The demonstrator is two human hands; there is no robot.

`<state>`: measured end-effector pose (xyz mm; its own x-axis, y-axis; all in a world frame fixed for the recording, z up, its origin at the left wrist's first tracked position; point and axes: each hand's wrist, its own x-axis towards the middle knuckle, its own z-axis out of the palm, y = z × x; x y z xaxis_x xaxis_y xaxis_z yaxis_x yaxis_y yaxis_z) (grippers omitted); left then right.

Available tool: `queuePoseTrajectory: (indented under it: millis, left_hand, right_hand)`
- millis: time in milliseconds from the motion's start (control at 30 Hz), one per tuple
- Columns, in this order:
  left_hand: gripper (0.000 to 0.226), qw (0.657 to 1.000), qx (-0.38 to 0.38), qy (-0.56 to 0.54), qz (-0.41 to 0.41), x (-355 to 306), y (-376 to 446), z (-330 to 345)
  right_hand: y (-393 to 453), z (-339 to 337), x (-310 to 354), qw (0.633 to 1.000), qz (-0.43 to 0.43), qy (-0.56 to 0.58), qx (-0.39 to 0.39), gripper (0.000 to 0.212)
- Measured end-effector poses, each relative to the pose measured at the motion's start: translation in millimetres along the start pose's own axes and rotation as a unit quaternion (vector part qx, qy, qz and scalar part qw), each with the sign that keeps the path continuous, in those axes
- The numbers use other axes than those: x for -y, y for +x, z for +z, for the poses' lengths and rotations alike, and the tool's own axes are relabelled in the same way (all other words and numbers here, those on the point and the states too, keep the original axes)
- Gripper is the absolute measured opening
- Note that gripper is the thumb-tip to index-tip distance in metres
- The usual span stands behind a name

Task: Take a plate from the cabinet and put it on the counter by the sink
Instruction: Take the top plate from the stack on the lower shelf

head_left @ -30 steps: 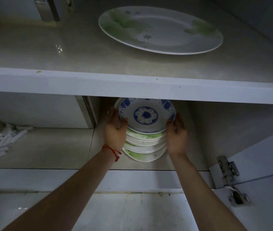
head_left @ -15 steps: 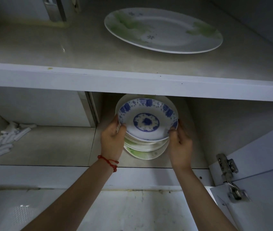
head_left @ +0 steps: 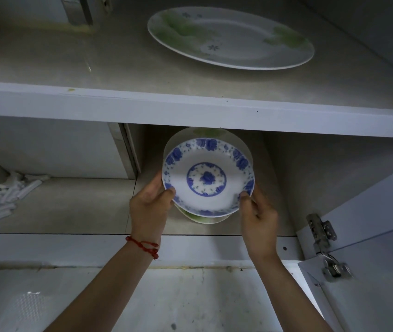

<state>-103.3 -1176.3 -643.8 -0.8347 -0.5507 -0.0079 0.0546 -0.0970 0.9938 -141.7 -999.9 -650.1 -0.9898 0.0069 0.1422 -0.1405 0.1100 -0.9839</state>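
Observation:
A white plate with a blue flower pattern (head_left: 207,176) is lifted and tilted toward me, above a stack of white-and-green plates (head_left: 202,219) on the lower cabinet shelf (head_left: 70,207). My left hand (head_left: 148,207) grips the blue plate's left rim, thumb on the top face. On the other side my right hand (head_left: 257,214) holds its right rim the same way. A red string bracelet sits on my left wrist. Most of the stack is hidden behind the lifted plate.
A large oval white plate with green marks (head_left: 231,38) lies on the upper shelf (head_left: 190,111). Several white stick-like pieces (head_left: 8,195) lie at the lower shelf's left. An open cabinet door with metal hinges (head_left: 325,245) stands at the right.
Both hands have lifted the blue-patterned plate off the stack and drawn it toward me and upward. The stack below stayed in place.

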Motion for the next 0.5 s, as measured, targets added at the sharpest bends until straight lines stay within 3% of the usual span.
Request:
queuePoseTrajectory:
  millis: [200, 500]
  left_hand:
    - [0.041, 0.997, 0.004, -0.068, -0.031, 0, -3, -4]
    - [0.037, 0.999, 0.024, -0.031, -0.015, 3, -4, -12]
  right_hand:
    - [8, -4, -1, 0.999, 0.032, -0.006, -0.025, 0.027]
    - [16, -14, 1, 0.999, 0.013, -0.026, -0.040, 0.022]
